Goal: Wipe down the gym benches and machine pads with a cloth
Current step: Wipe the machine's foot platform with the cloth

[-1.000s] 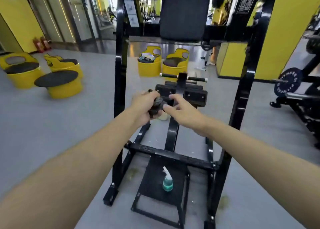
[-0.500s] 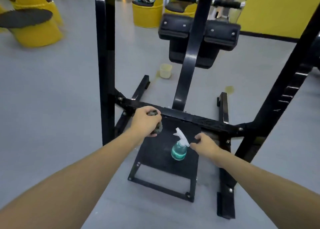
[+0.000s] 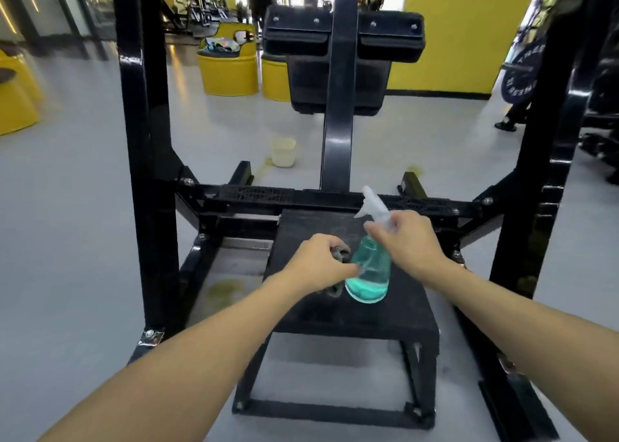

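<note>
Right hand [image 3: 410, 240] now grips bottle [image 3: 368, 274], just reached | left hand [image 3: 318, 262] beside it, fisted on cloth [image 3: 340, 252] | spraying likely next

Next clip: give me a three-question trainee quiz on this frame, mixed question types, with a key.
1. True or false: the right hand has closed its grip on the neck of the spray bottle.
2. Which hand holds the dark cloth? A) left hand B) right hand C) neither
3. Fill in: the bottle's base is at the black ____ of the machine.

Key:
1. True.
2. A.
3. platform; whether the bottle is already lifted off it cannot be told.
</note>
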